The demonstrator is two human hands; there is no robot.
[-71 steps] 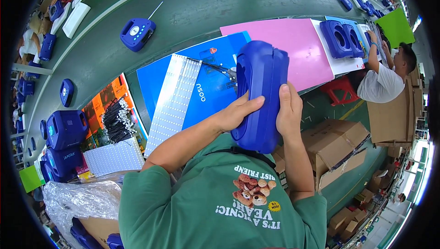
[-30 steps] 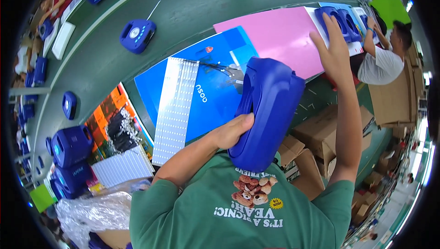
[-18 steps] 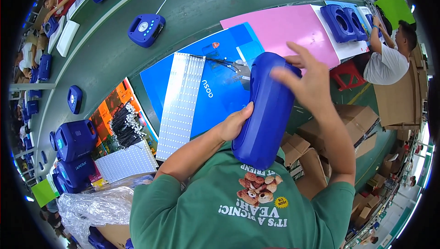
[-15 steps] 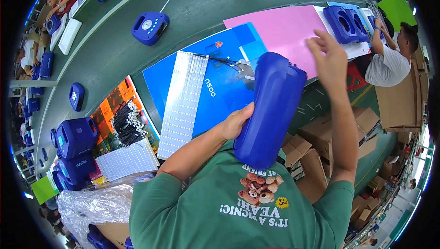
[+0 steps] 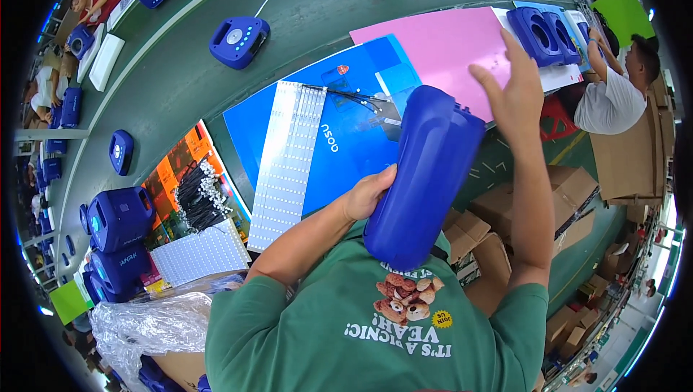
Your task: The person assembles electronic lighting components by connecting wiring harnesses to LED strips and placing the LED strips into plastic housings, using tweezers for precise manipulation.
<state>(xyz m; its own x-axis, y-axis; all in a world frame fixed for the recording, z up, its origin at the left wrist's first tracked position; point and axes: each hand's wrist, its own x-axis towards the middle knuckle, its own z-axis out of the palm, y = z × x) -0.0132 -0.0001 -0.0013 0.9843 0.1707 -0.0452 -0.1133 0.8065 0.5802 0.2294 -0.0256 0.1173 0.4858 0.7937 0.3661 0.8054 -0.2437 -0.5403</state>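
Observation:
A long, rounded blue plastic housing [image 5: 427,175] stands tilted in front of my chest, its smooth side facing up. My left hand [image 5: 372,193] grips its left edge, thumb on top and the other fingers hidden beneath. Up to the right of the housing, my right hand [image 5: 517,96] hangs over the pink sheet with thumb and fingers spread, touching nothing. On the blue sheet [image 5: 242,128] left of the housing lie white LED strip boards [image 5: 285,168] side by side. Thin black wires [image 5: 354,96] with white ends rest at their top.
A bundle of black wires [image 5: 202,197] and another LED board [image 5: 195,255] lie at left, beside stacked blue speakers [image 5: 119,222]. Several blue units sit on the green belt [image 5: 310,2]. Open blue housings [image 5: 538,38] stand near a co-worker [image 5: 613,96]; cardboard boxes [image 5: 498,208] are at right.
My right hand has opened wider, its fingers now pointing up and apart. The housing has barely shifted in my left hand.

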